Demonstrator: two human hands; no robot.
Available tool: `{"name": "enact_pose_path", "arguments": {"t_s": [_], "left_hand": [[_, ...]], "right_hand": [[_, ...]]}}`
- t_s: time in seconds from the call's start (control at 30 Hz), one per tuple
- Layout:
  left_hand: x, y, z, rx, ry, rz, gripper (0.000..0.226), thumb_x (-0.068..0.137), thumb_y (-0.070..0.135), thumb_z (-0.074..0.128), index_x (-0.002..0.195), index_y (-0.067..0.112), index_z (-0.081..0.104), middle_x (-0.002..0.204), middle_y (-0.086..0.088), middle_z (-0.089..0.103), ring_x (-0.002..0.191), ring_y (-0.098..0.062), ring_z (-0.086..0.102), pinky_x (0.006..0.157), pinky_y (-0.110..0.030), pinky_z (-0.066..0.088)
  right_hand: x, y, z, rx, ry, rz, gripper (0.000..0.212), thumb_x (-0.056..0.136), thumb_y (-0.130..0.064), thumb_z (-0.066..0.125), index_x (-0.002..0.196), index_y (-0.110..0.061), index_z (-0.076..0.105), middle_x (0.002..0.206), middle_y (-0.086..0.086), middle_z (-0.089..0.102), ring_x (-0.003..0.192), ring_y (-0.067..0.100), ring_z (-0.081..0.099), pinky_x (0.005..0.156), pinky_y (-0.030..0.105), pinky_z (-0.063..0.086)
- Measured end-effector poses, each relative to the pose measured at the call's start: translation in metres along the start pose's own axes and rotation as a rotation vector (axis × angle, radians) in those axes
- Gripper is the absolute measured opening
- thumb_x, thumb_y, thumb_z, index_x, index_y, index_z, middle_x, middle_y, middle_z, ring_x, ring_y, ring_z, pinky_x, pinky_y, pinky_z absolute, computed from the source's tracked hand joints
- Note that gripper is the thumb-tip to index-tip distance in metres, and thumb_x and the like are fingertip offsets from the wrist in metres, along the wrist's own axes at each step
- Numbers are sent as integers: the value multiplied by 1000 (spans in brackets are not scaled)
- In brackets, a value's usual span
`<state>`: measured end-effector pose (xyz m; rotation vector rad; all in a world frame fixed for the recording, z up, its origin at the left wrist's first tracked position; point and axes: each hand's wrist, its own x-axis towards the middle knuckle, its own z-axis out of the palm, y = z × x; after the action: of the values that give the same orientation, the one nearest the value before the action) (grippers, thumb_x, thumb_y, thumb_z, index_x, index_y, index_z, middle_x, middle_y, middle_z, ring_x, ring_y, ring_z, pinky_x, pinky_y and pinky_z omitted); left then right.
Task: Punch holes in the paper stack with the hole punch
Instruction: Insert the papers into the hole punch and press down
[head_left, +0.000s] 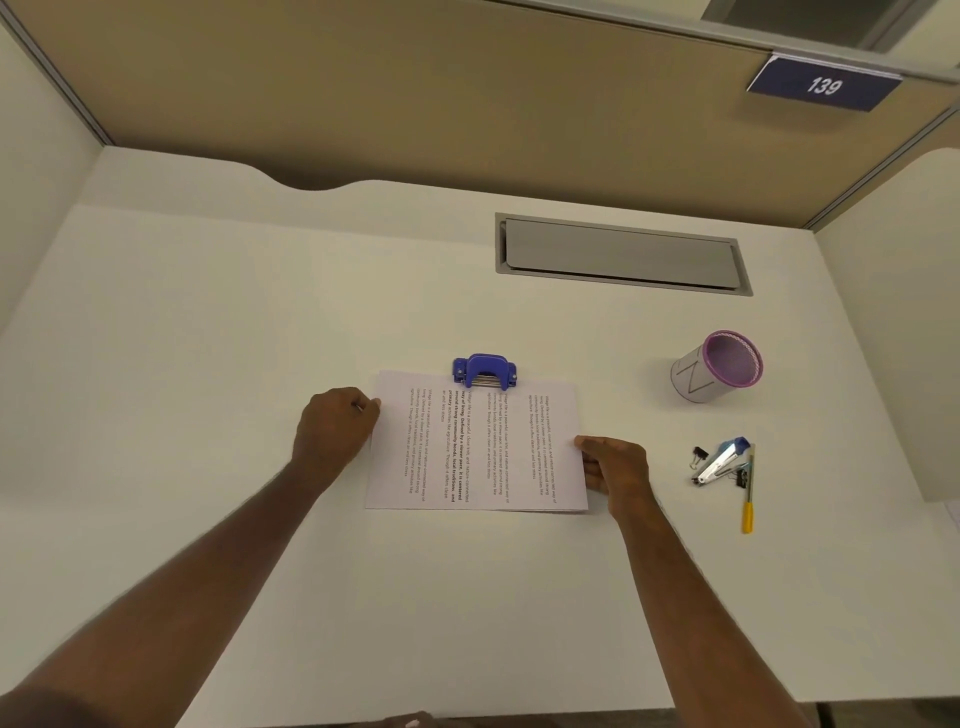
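2 hands frame the job in the head view, the only one we have. Our left hand (337, 426) is curled shut, its fingertips pinching the left edge of the paper stack (475, 447); our right hand (615, 470) grips the right edge, fingers pressed together, thumb on top. The stack lies flat near the middle of the desk (260, 312), its far edge tucked into the mouth of the blue hole punch (484, 372), which sits about midway along that edge.

We judge the main risk to be skew: if 1 hand pushes harder, the sheets fan or rotate and the holes land crooked or too close to the edge. We cannot tell whether the sheets are fully seated. Neither hand is on the punch, so letting go to press could let the stack slide.

The stack looks thin, white and neatly squared, with printed text running sideways to us.
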<state>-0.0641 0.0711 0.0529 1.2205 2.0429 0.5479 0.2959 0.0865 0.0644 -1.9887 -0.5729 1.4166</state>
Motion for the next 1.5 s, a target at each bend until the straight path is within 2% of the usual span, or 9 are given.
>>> {"name": "enact_pose_path", "arguments": {"t_s": [0.23,0.33,0.53,0.7,0.97,1.2,1.3,1.37,1.5], "left_hand": [[1,-4,8,92,68,7,27,93,36,60,67,27,62,62,12,60,65,-21,60,60,-28,38],[2,-9,9,105,99,24,23,92,36,59,78,24,72,69,9,67,69,-20,62,65,-28,41],[3,-16,3,115,139,36,19,93,34,57,91,28,75,73,13,66,73,-17,62,68,-28,43],[4,-20,-2,138,200,77,13,95,33,60,99,30,72,78,12,67,74,-19,64,70,-33,47],[20,-13,0,134,309,154,42,97,31,56,139,29,53,85,16,63,71,-17,57,74,-36,48],[38,33,24,115,320,398,45,101,30,53,146,23,49,102,9,62,73,-15,58,78,-39,56],[62,69,41,167,294,515,55,102,40,45,152,18,39,135,-4,60,116,-25,60,105,-43,45],[78,100,56,270,233,505,69,102,52,32,160,14,21,163,-11,33,150,-29,31,124,-46,21],[100,153,87,495,149,537,86,98,68,7,161,9,2,170,-14,-1,157,-31,-1,127,-53,2]], "right_hand": [[3,-3,-11,21,72,-53,13,89,-7,67,97,2,72,84,18,75,71,29,72,66,34,62],[10,-5,-11,-158,183,-308,18,90,-11,61,99,-7,76,82,9,76,68,21,70,74,39,60],[37,-18,16,-906,178,-918,50,104,-39,47,146,-13,47,152,8,48,142,24,41,118,40,33],[68,-24,30,-1102,117,-842,74,103,-52,35,160,-13,8,169,6,5,156,23,3,127,41,7],[84,-18,40,-1154,117,-818,67,107,-43,25,159,-9,2,169,7,0,156,20,-3,127,38,4],[97,-10,39,-1145,115,-858,67,105,-44,17,159,-8,1,168,8,-2,156,20,-3,127,39,4],[100,-8,39,-1146,131,-873,69,104,-47,14,159,-9,1,168,7,-2,156,20,-4,127,38,4],[103,-6,39,-1147,134,-870,68,104,-47,15,159,-10,0,169,6,-3,155,19,-5,127,38,4],[105,-4,40,-1128,131,-862,67,105,-47,16,160,-11,0,169,5,-4,155,18,-5,127,37,3]]}}
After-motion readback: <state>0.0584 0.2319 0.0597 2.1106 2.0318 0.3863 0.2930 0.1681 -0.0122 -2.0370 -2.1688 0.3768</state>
